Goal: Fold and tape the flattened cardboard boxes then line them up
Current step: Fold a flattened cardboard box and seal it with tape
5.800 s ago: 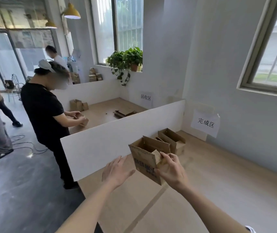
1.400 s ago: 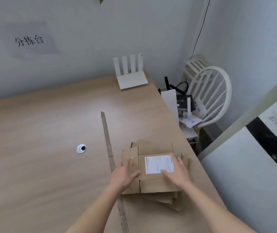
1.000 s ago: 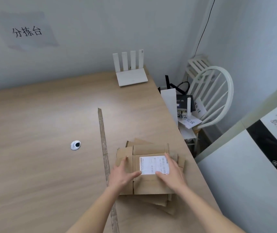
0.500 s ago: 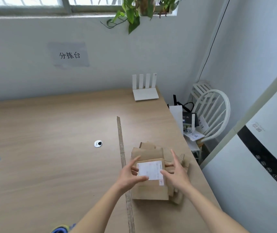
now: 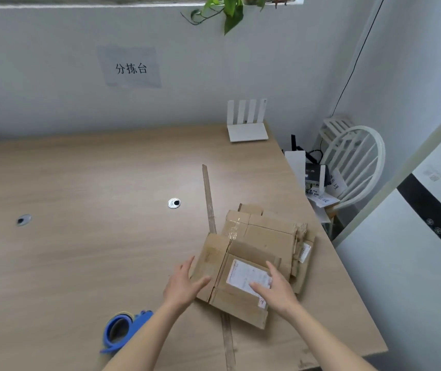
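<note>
Looking down on a wooden table (image 5: 80, 250) from head height

Lying at seven o'clock of the view, near the table's front edge: a blue tape dispenser (image 5: 123, 329), well apart from the cardboard and just beside the left forearm

Reaching in at the centre: left hand (image 5: 184, 283), fingers straight and held loosely together, thumb spread, resting against the left edge of the top flattened cardboard box (image 5: 234, 279)

Lying at five o'clock of the centre: that box, pulled half off the stack of flattened boxes (image 5: 267, 231) toward the person, white shipping label (image 5: 248, 275) facing up, long axis running from seven toward one o'clock

Pressing down on the label's right side: right hand (image 5: 276, 289), fingers straight and together, palm down, pinching nothing

Judging the coming move: box sitting directly between both hands, each equally near, left at its nine o'clock edge, right on top toward three o'clock; opening it up probably calling for fingers to curl under the two long edges

Standing further right, off the table: a white chair (image 5: 355, 162) holding small electronics; at twelve o'clock against the wall, a white router (image 5: 247, 124)
</note>
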`<state>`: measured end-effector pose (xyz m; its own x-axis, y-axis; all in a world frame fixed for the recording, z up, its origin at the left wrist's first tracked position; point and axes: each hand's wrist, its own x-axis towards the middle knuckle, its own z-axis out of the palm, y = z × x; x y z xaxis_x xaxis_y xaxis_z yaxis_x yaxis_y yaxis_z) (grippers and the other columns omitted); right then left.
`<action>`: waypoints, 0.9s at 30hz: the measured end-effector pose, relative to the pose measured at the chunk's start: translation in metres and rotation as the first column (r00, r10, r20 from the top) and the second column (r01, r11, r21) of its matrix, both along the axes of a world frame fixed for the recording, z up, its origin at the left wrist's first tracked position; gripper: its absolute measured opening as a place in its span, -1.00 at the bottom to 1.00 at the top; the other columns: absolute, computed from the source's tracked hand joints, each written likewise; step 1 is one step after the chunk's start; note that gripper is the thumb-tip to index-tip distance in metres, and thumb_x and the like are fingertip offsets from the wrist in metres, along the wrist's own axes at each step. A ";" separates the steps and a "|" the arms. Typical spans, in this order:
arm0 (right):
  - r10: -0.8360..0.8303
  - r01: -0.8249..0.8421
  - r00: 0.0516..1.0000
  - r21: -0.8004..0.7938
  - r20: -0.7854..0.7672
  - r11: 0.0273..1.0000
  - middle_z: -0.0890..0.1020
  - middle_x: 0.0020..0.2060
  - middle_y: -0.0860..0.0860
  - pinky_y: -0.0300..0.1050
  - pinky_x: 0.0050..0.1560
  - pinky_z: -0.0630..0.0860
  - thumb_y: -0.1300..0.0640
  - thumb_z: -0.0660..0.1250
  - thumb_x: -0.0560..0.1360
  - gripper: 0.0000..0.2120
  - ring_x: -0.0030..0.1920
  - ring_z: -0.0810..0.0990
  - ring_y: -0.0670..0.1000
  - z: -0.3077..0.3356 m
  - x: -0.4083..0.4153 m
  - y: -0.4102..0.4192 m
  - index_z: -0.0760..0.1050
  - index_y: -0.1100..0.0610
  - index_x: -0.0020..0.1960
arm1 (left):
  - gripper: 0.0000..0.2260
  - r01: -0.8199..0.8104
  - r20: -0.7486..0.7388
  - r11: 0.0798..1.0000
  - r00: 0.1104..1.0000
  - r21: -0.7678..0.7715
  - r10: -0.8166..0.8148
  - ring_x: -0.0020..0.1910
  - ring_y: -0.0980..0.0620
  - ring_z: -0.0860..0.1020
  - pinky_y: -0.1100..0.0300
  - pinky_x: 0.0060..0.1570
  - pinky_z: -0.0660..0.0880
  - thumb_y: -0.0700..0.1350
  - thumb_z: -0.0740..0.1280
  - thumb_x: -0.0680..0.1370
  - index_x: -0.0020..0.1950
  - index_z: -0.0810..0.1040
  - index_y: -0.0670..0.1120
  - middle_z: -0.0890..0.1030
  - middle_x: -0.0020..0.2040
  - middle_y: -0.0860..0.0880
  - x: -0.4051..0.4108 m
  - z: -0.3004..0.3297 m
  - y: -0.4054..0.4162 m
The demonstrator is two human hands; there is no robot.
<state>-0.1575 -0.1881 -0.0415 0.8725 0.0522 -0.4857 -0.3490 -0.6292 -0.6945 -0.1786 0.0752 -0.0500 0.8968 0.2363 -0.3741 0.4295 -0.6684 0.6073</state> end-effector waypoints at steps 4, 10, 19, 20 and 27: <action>-0.092 0.101 0.991 -0.088 0.097 0.991 0.13 0.61 -0.04 0.02 0.47 0.28 -0.10 0.41 0.53 -0.14 0.57 0.21 0.03 -0.017 0.004 0.014 -0.01 0.01 0.65 | -0.21 0.064 -0.033 0.996 0.997 -0.058 -0.066 0.50 -0.01 0.31 0.04 0.39 0.35 0.25 0.43 0.47 0.61 0.15 0.12 0.34 0.53 0.00 0.012 -0.020 -0.011; -0.208 0.213 0.977 -0.111 0.055 0.971 0.17 0.60 -0.01 0.06 0.40 0.34 -0.10 0.44 0.52 -0.07 0.52 0.30 0.10 -0.045 0.017 -0.004 -0.10 -0.01 0.65 | -0.11 0.048 -0.082 0.999 0.995 -0.006 -0.048 0.54 -0.05 0.25 -0.08 0.39 0.37 0.35 0.41 0.39 0.60 0.02 0.25 0.25 0.56 -0.04 0.039 -0.045 -0.026; -0.112 0.111 0.991 0.011 0.070 0.994 0.36 0.49 -0.10 -0.33 -0.02 0.48 -0.01 0.44 0.53 -0.04 0.39 0.41 -0.01 -0.059 0.031 -0.009 -0.19 -0.17 0.63 | 0.05 -0.055 -0.166 0.996 0.985 -0.074 0.042 0.42 -0.13 0.38 -0.04 0.31 0.39 0.41 0.51 0.23 0.56 -0.05 0.39 0.35 0.42 -0.13 0.060 -0.066 -0.038; -0.110 0.108 0.989 0.032 0.095 0.994 0.37 0.48 -0.10 -0.27 0.09 0.47 -0.02 0.44 0.52 -0.05 0.39 0.41 -0.02 -0.056 0.034 -0.008 -0.17 -0.20 0.63 | 0.07 -0.072 -0.162 0.993 0.985 -0.098 0.055 0.38 -0.12 0.42 -0.02 0.29 0.40 0.43 0.52 0.19 0.55 -0.02 0.40 0.38 0.38 -0.11 0.059 -0.063 -0.036; -0.042 0.023 0.985 0.115 0.165 0.993 0.40 0.44 -0.16 0.01 0.33 0.47 -0.27 0.46 0.43 -0.03 0.37 0.45 -0.06 -0.018 0.049 -0.001 -0.13 -0.31 0.59 | -0.04 -0.026 -0.005 0.936 1.000 -0.352 0.026 0.07 0.03 0.57 -0.01 0.22 0.53 0.33 0.64 0.11 0.40 0.22 0.55 0.57 0.08 -0.05 0.047 -0.016 -0.009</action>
